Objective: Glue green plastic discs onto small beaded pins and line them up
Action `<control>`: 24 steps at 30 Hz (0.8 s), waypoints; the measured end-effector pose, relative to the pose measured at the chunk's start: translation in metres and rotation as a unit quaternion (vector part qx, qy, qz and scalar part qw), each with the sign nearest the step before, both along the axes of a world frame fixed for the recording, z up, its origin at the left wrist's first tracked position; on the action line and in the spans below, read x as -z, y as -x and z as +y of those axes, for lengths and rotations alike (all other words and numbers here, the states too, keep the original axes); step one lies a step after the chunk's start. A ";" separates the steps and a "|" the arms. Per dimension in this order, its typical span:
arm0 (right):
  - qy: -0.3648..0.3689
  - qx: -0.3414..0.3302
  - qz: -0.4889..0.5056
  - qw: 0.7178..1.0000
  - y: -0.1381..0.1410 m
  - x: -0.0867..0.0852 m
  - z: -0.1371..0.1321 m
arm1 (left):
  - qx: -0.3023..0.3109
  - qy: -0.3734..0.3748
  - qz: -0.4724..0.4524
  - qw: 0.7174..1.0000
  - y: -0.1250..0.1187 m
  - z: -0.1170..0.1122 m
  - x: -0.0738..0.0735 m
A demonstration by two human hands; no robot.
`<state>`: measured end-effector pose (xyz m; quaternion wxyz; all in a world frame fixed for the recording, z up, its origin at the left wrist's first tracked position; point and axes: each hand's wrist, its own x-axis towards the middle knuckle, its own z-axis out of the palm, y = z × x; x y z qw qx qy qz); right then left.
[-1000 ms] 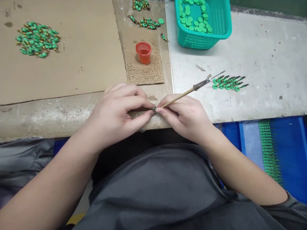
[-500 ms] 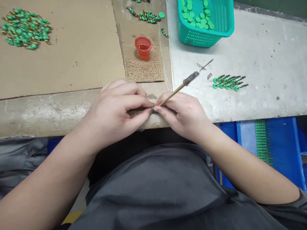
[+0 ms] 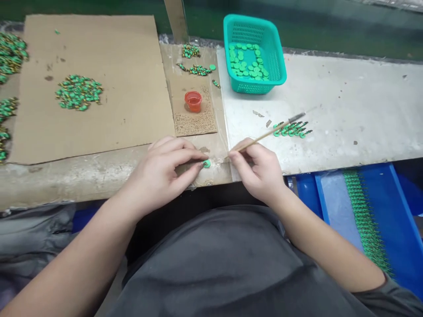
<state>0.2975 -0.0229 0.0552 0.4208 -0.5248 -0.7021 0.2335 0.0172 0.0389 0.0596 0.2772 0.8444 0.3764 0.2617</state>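
Grey worktop (image 3: 346, 110) runs along a dark green wall, partly covered by a cardboard sheet (image 3: 125, 88). At its near edge the left hand (image 3: 161, 171) is curled, thumb and fingertips pinched on a small green disc part (image 3: 206, 164) that sits right at the table's edge. Just to its right, apart from it, the right hand (image 3: 259, 169) is closed around a thin wooden brush (image 3: 264, 135), gripped near its lower end between thumb and fingers. The brush's long axis slants up and to the right, away from the person, its dark tip lying over a short row of green parts (image 3: 292, 130) on the worktop. Farther out, a small orange cup (image 3: 193, 101) stands on a speckled cardboard piece (image 3: 194, 121), with a teal basket (image 3: 254, 53) of green discs beyond it to the right. A heap of green and gold parts (image 3: 78, 91) lies on the cardboard sheet to the left. Below the table on the right, a blue tray (image 3: 396, 220) holds a long line of green pieces.
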 end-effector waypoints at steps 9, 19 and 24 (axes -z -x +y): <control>-0.022 0.008 0.007 1.000 -0.014 0.006 -0.026 | -0.122 0.113 -0.100 0.981 -0.012 -0.024 -0.010; -0.067 -0.025 0.049 0.996 -0.011 0.008 -0.028 | -0.082 0.318 -0.222 0.918 -0.032 -0.009 -0.046; -0.021 -0.006 0.091 0.996 -0.020 0.002 -0.045 | -0.073 0.300 -0.184 0.933 -0.039 0.002 -0.046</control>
